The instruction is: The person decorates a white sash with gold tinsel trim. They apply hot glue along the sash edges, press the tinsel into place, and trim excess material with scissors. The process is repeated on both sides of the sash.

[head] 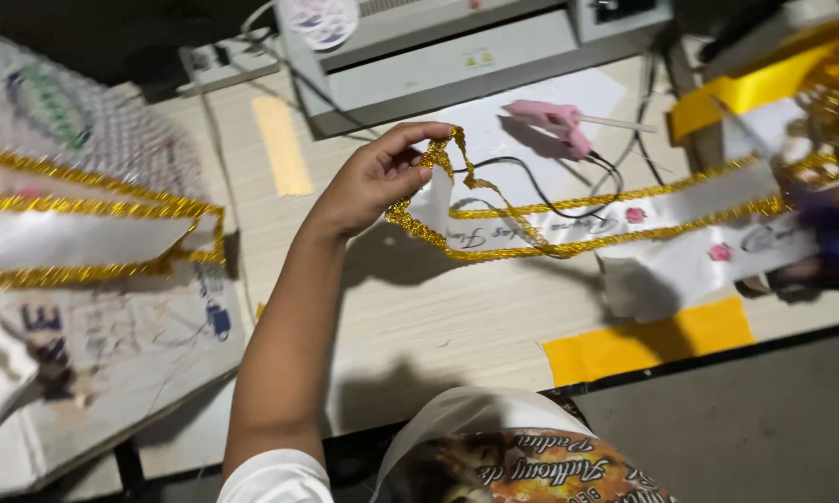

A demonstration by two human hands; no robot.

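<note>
Wooden table (419, 317) fills the view. Grey machine (438, 47) sits at the far edge, cables trailing from it. Along the left edge lies a finished white sash with gold trim (75, 237) on a printed board (112, 354). White sash (615, 228) with gold braid runs from table centre out to the right edge, flat on the wood, small pink flowers and script on it. Yellow tape patch (648, 340) near the front edge, a paler strip (283, 144) toward the far left. Pink glue gun (554, 121) lies on white paper behind the sash, apart from it. Left hand (373, 177) pinches the sash's near end, thumb and fingers closed on the gold braid (443, 154), lifting it slightly. Right hand (834, 233) at the right edge is blurred; grip can't be told.
</note>
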